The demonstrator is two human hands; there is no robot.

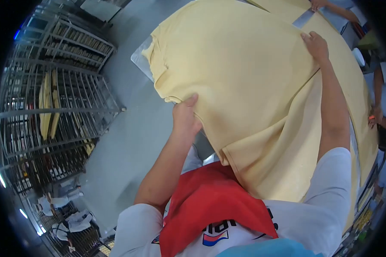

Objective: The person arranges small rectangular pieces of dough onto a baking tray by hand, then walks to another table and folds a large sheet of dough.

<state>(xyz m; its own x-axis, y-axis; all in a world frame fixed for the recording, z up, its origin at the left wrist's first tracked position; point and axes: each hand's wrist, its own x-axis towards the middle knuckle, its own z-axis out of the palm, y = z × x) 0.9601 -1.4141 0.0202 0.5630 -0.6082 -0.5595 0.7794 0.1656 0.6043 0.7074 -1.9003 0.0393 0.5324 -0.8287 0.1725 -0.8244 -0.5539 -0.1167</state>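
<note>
A large pale-yellow sheet of dough (240, 64) lies draped over a metal table, its left edge ragged and rumpled. Near me the sheet folds over and hangs toward my body. My left hand (186, 115) grips the near-left edge, thumb on top and fingers hidden beneath. Over on the far right, my right hand (316, 48) is closed on the dough's right edge, by a long crease that runs down toward me.
The metal table's corner (140, 58) juts out at left. Wheeled metal racks (60, 113) stand across the grey floor (116, 128). More dough (347, 64) covers the surface at right, where a co-worker's hand (318, 4) and another person's hand (375, 116) show. Two people are at lower left.
</note>
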